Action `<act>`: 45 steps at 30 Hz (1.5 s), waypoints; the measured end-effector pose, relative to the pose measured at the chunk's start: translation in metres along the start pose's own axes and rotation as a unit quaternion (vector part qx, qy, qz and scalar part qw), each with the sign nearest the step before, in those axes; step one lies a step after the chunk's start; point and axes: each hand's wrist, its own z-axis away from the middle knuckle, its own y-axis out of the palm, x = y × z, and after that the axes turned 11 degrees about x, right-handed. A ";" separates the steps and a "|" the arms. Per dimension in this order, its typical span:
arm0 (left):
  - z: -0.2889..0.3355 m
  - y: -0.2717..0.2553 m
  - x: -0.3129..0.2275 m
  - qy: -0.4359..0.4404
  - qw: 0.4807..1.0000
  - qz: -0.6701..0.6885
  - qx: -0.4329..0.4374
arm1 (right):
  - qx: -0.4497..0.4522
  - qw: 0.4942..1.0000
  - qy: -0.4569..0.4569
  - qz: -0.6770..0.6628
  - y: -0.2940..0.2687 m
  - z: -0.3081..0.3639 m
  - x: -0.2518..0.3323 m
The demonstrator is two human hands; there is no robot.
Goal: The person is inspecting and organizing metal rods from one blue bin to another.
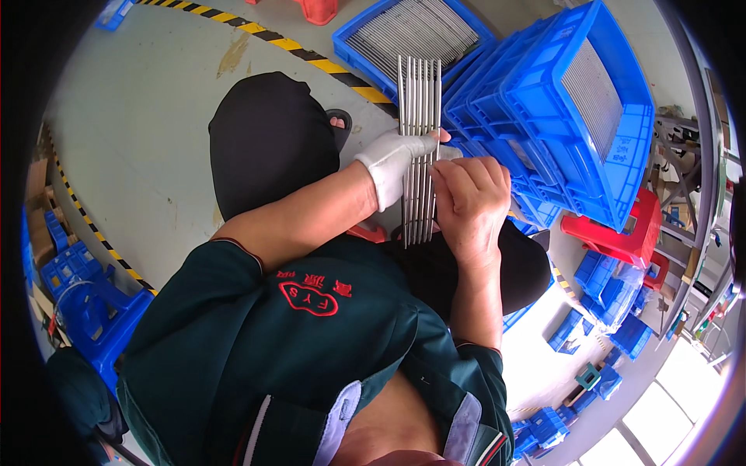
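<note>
While the left hand (pixel 392 167), in a white glove, closes around a flat bundle of metal rods (pixel 419 116), the bare right hand (pixel 470 198) pinches the same bundle from the other side, fingers curled on its edge. Long axis runs upright, away from the body, most of it above both hands. Beyond stand blue crates (pixel 571 116) of similar rods, on a grey concrete floor (pixel 132 116) with striped tape.
</note>
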 end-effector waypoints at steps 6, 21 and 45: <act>-0.001 0.000 -0.001 -0.006 1.000 -0.008 0.008 | -0.023 0.996 0.040 -0.071 0.004 0.007 -0.009; 0.005 0.003 -0.002 -0.010 0.999 0.004 0.035 | 0.019 1.000 0.009 0.014 0.003 0.001 0.000; 0.006 0.004 -0.003 0.001 0.998 -0.009 0.064 | -0.004 0.999 -0.011 -0.047 -0.002 -0.001 0.000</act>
